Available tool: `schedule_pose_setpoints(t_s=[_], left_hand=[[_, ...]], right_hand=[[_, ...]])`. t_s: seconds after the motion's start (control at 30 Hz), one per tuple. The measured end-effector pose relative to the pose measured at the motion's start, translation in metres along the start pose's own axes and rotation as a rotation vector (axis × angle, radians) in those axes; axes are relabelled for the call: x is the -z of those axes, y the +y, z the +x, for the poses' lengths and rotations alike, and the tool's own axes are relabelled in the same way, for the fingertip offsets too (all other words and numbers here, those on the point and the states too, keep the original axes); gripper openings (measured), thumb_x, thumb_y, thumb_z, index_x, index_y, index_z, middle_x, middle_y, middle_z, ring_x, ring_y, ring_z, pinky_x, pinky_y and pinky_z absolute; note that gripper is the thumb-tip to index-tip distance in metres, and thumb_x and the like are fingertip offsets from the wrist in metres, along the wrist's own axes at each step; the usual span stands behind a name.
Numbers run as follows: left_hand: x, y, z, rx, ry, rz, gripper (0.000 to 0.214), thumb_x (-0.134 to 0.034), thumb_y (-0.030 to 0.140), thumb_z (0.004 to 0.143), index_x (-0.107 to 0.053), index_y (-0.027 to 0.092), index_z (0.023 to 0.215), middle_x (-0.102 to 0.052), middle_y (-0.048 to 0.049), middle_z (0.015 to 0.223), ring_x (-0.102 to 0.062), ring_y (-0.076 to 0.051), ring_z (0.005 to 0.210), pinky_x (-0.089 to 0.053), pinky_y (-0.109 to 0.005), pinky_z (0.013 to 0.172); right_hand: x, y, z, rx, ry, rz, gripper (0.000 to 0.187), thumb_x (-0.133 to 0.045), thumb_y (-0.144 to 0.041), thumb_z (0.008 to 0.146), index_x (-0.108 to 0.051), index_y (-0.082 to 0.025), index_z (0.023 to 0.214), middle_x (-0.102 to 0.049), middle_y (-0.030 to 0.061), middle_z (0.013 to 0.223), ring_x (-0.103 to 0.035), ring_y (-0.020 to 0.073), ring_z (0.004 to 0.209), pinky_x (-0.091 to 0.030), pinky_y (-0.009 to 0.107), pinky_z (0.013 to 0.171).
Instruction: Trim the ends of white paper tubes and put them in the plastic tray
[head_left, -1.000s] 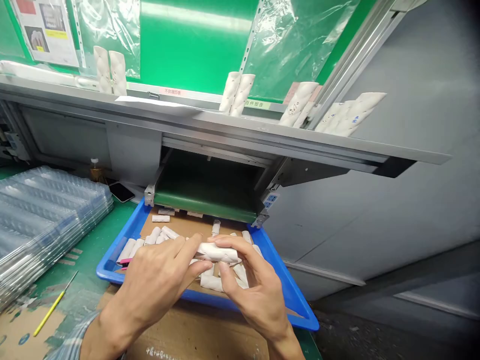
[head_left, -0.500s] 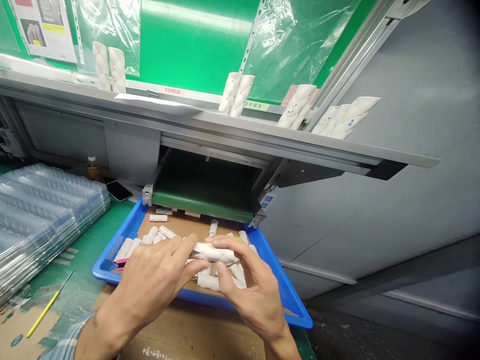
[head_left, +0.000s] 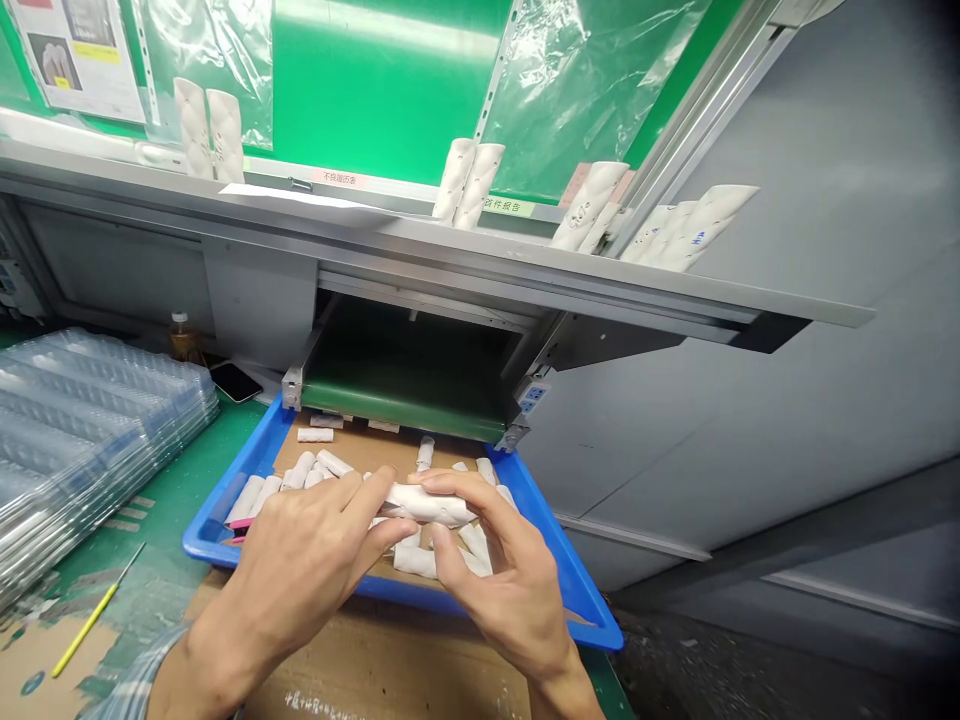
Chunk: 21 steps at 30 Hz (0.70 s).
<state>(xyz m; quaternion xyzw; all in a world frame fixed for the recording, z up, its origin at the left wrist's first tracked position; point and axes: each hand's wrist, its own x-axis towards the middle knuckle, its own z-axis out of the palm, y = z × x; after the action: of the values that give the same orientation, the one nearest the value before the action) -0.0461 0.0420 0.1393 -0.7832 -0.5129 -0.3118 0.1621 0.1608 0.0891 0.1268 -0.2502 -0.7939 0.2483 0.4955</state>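
Note:
Both my hands hover over a blue plastic tray lined with brown cardboard. Between them lies a white padded roll, gripped by my left hand at its left end. My right hand wraps its right part, fingers on top and thumb beneath. Several similar white rolls lie loose in the tray, some partly hidden under my hands. A small pink item pokes out beside my left hand; I cannot tell what it is.
A green conveyor belt ends just behind the tray. White rolled pieces stand on a metal shelf above it. To the left are stacked transparent plastic trays, a phone, and a yellow-handled pick.
The whole scene has drifted slightly left and up in the view. Both hands keep the same hold on the white roll.

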Motion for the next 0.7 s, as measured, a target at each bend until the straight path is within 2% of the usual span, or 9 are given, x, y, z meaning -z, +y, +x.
schedule_pose_setpoints(t_s=[0.5, 0.7], left_hand=[[0.0038, 0.0025, -0.0034, -0.077, 0.092, 0.105, 0.039, -0.032, 0.044, 0.117, -0.059, 0.018, 0.127, -0.078, -0.0011, 0.086, -0.074, -0.019, 0.068, -0.034, -0.035, 0.053], [0.0026, 0.0004, -0.0012, -0.041, 0.082, -0.054, 0.040, -0.033, 0.048, 0.116, -0.062, 0.021, 0.125, -0.080, 0.0004, 0.089, -0.075, -0.018, 0.070, -0.038, -0.032, 0.054]], right_hand=[[0.0023, -0.0048, -0.0035, 0.014, -0.005, 0.039, 0.041, -0.062, -0.008, 0.097, -0.065, -0.032, 0.130, -0.073, 0.0008, 0.124, -0.069, 0.0184, 0.117, -0.055, 0.029, 0.102], [0.0026, -0.0040, -0.0019, 0.005, 0.004, 0.059, 0.040, -0.063, -0.010, 0.097, -0.065, -0.033, 0.130, -0.073, 0.0010, 0.124, -0.069, 0.0194, 0.118, -0.056, 0.030, 0.103]])
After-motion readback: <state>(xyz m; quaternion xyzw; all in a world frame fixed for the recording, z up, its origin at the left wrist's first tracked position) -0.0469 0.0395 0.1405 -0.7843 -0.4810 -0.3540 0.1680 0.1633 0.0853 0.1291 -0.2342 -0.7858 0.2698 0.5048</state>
